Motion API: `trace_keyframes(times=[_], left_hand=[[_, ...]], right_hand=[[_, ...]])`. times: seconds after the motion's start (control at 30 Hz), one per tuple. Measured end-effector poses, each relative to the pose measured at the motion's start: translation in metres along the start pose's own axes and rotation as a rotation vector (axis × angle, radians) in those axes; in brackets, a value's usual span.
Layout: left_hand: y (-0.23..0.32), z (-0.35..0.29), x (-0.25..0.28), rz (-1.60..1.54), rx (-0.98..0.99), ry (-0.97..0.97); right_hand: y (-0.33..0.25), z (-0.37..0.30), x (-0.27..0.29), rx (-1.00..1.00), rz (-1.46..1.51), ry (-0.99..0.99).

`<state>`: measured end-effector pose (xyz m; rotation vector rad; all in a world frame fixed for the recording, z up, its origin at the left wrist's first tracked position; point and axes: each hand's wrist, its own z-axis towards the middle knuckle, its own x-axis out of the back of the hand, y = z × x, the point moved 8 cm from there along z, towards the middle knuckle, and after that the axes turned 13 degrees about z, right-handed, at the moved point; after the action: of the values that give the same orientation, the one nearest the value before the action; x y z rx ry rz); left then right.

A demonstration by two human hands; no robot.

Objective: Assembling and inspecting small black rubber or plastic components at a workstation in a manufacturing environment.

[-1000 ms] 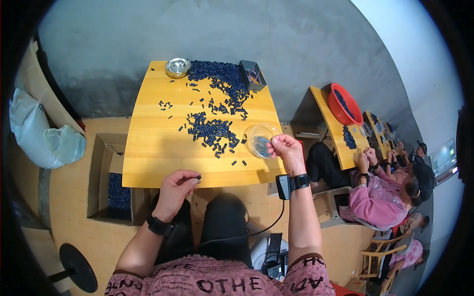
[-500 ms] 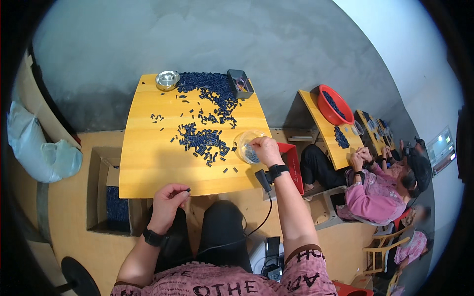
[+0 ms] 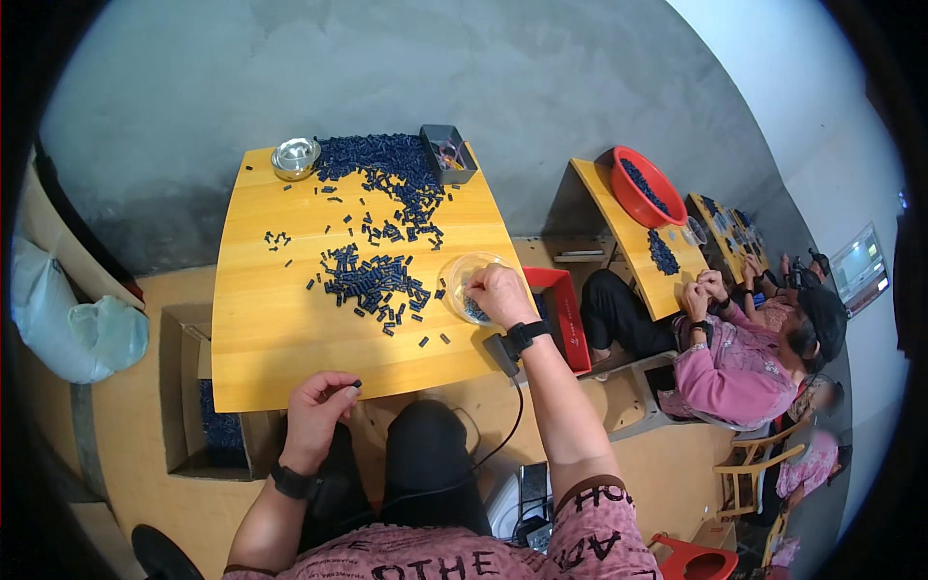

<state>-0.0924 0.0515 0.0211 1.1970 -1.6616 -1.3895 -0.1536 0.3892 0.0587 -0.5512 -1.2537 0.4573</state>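
Observation:
My left hand [image 3: 319, 414], at the table's near edge, pinches a small dark plastic piece [image 3: 357, 384] between thumb and fingertips. My right hand [image 3: 503, 295] reaches into a clear round tub [image 3: 465, 264] at the table's right side. Its fingers are pinched together inside the tub, and whatever they hold is hidden. Small bluish bits [image 3: 474, 309] show at the tub's bottom, too small to name. Left of the tub lies a loose pile of short dark blue pieces [image 3: 372, 282], like the one in my left hand.
A larger heap of dark pieces [image 3: 372, 155] covers the table's far edge between a shiny metal bowl [image 3: 295, 158] and a grey box [image 3: 448, 153]. Below the table's right side stands a red crate [image 3: 570, 324]; a cardboard box [image 3: 181, 387] is at left. Co-workers sit at right.
The whole view has shifted a little, so the table sits further left. Both hands keep nearly the same places: the left with its piece, the right down in the tub.

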Motion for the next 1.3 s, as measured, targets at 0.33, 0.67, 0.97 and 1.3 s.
trace_keyframes(times=[0.33,0.67,0.97,1.3], left_hand=[[-0.001,0.0,-0.004,0.011,0.034,0.014],[0.019,-0.011,-0.008,-0.031,-0.019,-0.02],[0.054,-0.04,-0.035,-0.265,-0.116,-0.174],[0.075,-0.076,-0.02,-0.241,-0.241,-0.172]], right_hand=[[-0.014,0.01,-0.023,0.052,-0.026,-0.142],[-0.031,-0.019,0.016,-0.321,0.93,-0.039],[-0.136,-0.108,-0.009,-0.268,1.552,-0.187],[-0.204,-0.148,-0.03,-0.059,1.49,-0.15]])
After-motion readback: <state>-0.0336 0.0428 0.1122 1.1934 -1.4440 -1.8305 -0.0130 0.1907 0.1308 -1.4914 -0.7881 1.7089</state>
